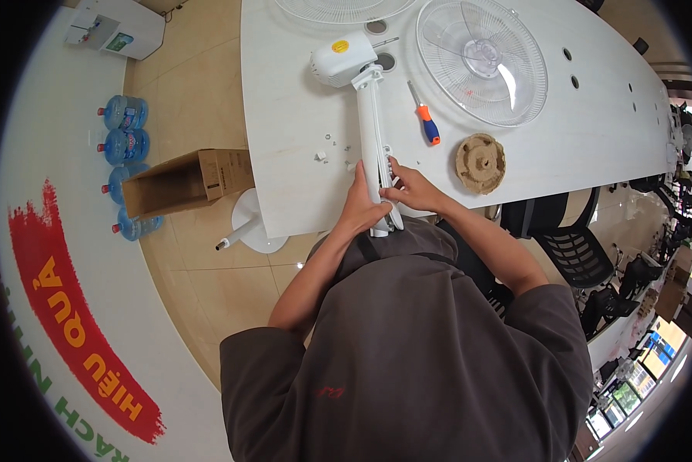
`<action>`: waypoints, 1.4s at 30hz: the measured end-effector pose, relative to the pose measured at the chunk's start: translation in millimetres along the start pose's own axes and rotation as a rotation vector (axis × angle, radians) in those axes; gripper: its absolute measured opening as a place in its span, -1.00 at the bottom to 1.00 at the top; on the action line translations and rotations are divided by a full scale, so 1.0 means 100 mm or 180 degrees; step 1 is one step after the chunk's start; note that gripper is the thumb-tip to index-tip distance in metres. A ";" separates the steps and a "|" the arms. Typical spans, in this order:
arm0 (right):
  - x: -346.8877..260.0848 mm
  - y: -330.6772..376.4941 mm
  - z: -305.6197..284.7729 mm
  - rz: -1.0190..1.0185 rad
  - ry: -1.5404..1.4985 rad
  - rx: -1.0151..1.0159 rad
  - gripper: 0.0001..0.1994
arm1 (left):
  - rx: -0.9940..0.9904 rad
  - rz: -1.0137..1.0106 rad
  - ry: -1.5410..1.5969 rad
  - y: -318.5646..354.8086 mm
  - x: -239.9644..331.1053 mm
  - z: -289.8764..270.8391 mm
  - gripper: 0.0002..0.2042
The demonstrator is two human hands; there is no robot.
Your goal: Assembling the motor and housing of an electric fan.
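A white fan column [368, 127] lies along the table, its lower end at the near edge by my lap. At its far end sits the white motor head [342, 61] with a thin metal shaft pointing right. My left hand [359, 204] is closed around the column's lower part from the left side. Opposite it, my right hand [417, 190] grips the column's right side with bent fingers, where an open, slotted part shows. What lies under the fingertips is hidden. Small screws and bits of hardware [327, 146] lie left of the column. To its right rests an orange-and-blue screwdriver [428, 123].
A fan guard with clear blades [482, 61] and a brown moulded-pulp disc [480, 163] lie on the white table [299, 185]. On the floor to the left are an open cardboard box [207, 181], a round white base with a pole [261, 225], and several water bottles [126, 146]. Black chairs [573, 254] stand right.
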State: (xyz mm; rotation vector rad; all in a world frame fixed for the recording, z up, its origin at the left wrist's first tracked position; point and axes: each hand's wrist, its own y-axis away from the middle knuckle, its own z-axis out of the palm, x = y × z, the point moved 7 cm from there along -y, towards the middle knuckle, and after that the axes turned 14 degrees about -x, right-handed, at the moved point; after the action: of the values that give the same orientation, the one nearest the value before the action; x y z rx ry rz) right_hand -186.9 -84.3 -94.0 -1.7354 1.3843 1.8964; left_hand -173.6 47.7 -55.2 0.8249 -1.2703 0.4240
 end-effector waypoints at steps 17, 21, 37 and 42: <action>-0.01 0.10 -0.04 -0.0011 -0.0067 0.0173 -0.02 | -0.0518 -0.0643 0.2075 -0.40 -0.67 -0.05 -0.36; 0.00 0.12 -0.05 -0.0052 -0.0155 0.0144 -0.03 | -0.0461 -0.0389 0.2116 -0.40 -0.63 -0.04 -0.40; 0.00 0.14 -0.05 -0.0104 -0.0306 0.0041 -0.03 | -0.0448 -0.0327 0.2062 -0.38 -0.67 -0.05 -0.44; -0.01 0.10 -0.05 0.0261 -0.0815 -0.0339 0.01 | -0.0282 -0.0356 0.2086 -0.34 -0.76 -0.08 -0.42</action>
State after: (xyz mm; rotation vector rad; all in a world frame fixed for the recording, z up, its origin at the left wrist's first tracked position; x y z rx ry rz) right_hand -189.9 -92.6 -87.5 -1.4353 1.2976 2.1831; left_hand -165.6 43.6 -138.2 0.6046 -0.6272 0.4923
